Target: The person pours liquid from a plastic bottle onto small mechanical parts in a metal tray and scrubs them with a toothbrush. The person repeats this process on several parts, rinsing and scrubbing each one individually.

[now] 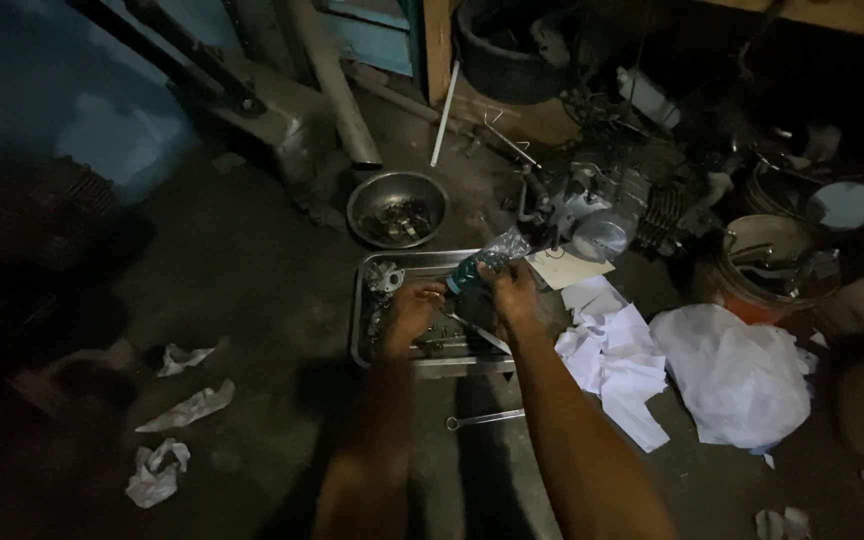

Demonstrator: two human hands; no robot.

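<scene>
head | right hand (514,290) gripping plastic bottle (482,262), tilted, long axis up-right | left hand (414,310) grip unclear, over metal tray (432,362)

The floor (252,260) is dark, stained concrete. A rectangular metal tray (367,345) sits at centre, with a round steel bowl (397,208) just beyond it. A wrench (485,419) lies near the tray. Crumpled paper scraps (187,408) lie at left (three pieces); white sheets (617,360) and a plastic bag (737,375) lie at right.

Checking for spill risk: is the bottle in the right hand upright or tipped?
Tipped. The bottle lies slanted in the right hand, its clear end raised toward the engine, over the tray. Cap: cannot tell.
</scene>
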